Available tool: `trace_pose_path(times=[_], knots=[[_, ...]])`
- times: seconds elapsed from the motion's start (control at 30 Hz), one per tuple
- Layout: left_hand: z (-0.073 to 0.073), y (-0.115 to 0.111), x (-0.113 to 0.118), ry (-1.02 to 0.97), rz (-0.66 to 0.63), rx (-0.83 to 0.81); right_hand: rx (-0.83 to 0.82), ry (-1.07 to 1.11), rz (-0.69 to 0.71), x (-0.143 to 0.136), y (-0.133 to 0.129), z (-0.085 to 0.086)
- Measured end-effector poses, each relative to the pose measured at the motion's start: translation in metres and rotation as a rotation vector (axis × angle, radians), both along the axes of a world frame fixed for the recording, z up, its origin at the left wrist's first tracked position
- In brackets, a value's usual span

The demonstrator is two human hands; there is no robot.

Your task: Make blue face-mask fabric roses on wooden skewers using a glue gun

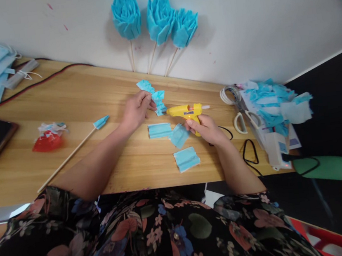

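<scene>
Wooden tabletop [98, 91] against a white wall, seen from the head view. A pleated blue strip [154, 96] is pinched in the closed fingers of the left hand [136, 109]. A yellow glue gun [186, 111] is gripped by the right hand [207, 129], fingers wrapped round its handle, nozzle pointing away from the strip. Three blue squares [186, 158] are laid between and just below both hands. A skewer [71, 152] is noted left of the left hand; three blue paper flowers [157, 19] are propped beyond.

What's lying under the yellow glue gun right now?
Under the glue gun in the right hand lie two flat blue pieces on the wooden table. The hand hides its handle and whatever lies beneath.
</scene>
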State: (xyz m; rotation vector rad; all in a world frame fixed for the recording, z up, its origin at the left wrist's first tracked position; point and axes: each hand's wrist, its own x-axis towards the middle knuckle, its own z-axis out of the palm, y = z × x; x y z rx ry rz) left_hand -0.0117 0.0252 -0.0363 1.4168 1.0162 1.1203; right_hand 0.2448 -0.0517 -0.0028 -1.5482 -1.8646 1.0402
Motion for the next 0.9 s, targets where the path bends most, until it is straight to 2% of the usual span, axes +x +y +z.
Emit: trace_pose_path(times=[0.43,0.67,0.8,0.9], knots=[[0.0,0.001,0.001,-0.002,0.01,-0.016,0.016,0.002,-0.073,0.0,0.0,0.002],[-0.002,0.001,0.0,0.018,0.006,0.009,0.137,-0.209,-0.056,-0.002,0.0,0.0],[-0.001,0.001,0.0,0.045,0.014,0.01,0.229,-0.369,-0.141,0.005,0.0,0.0],[-0.001,0.001,0.001,0.062,0.025,0.013,0.239,-0.241,-0.232,0.015,0.002,0.005]])
